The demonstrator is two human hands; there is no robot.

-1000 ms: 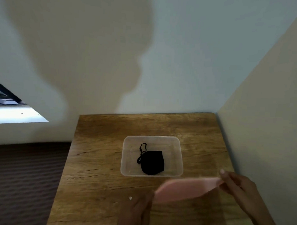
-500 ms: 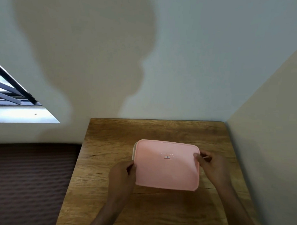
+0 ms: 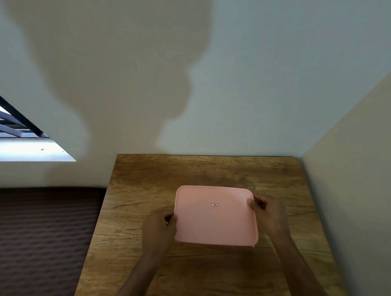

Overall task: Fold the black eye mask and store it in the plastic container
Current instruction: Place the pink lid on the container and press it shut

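Now a pink lid (image 3: pixel 216 217) covers the plastic container on the wooden tabletop (image 3: pixel 202 170), the left hand (image 3: pixel 159 229) and right hand (image 3: pixel 269 217) pinching its side edges, hiding the black eye mask, open to view a moment ago.

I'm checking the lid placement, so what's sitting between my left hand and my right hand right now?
In the head view, the pink lid spans the whole gap between the left hand and right hand; each grips a side edge.
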